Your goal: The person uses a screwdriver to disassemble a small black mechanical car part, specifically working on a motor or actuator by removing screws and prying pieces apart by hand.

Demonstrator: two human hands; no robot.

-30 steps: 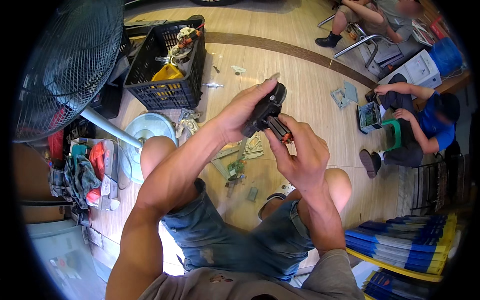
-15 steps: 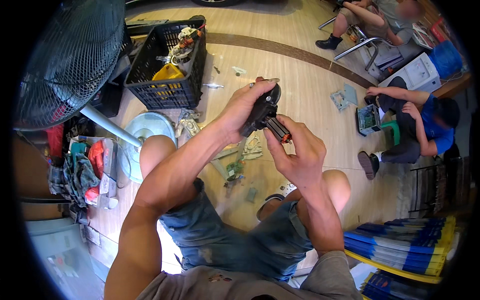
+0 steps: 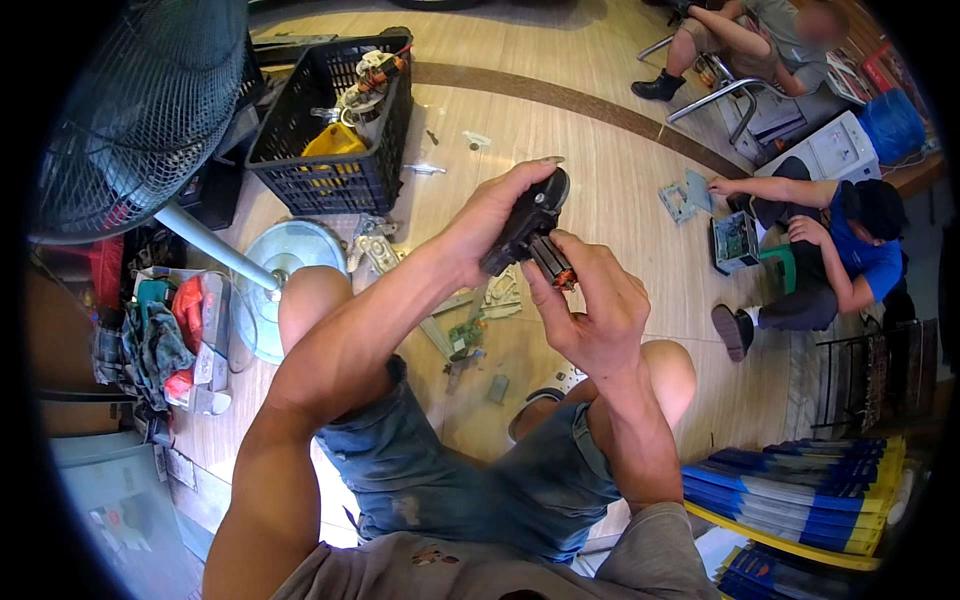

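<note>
Your L hand [image 3: 487,215] is closed round the blk motor housing [image 3: 538,205], fingers gripping its side, thumb lying along the round top end. Your R hand [image 3: 605,305] has thumb + fingers pinching the ribbed motor armature [image 3: 546,256], orange winding end [image 3: 565,280] pointing down-right in view. The armature's upper end meets the housing; can't tell if it's seated or loose. Both pcs are held up together in front of you, approx mid-view, above the wood-look floor [image 3: 610,160].

Under them on the floor: a green circuit board pc [image 3: 467,335], metal brackets [image 3: 378,250] near the fan base, and a small grey block [image 3: 497,388] nearer you. Far L: pedestal fan [image 3: 140,120] on its round pale-blue fan base [image 3: 265,320]. Beyond your L hand, a blk plastic crate [image 3: 345,185] w/ a yellow pc [image 3: 335,140] + other parts inside. Near L, a box [image 3: 213,350] w/ cloths [image 3: 160,345].

Off to your R, a co-worker in a blue shirt [image 3: 872,255] sits on a green stool [image 3: 780,265] by an open metal case [image 3: 735,242], one hand at a flat grey panel [image 3: 698,190]. Near R: stacked blue/white/yellow packs [image 3: 790,490].
</note>
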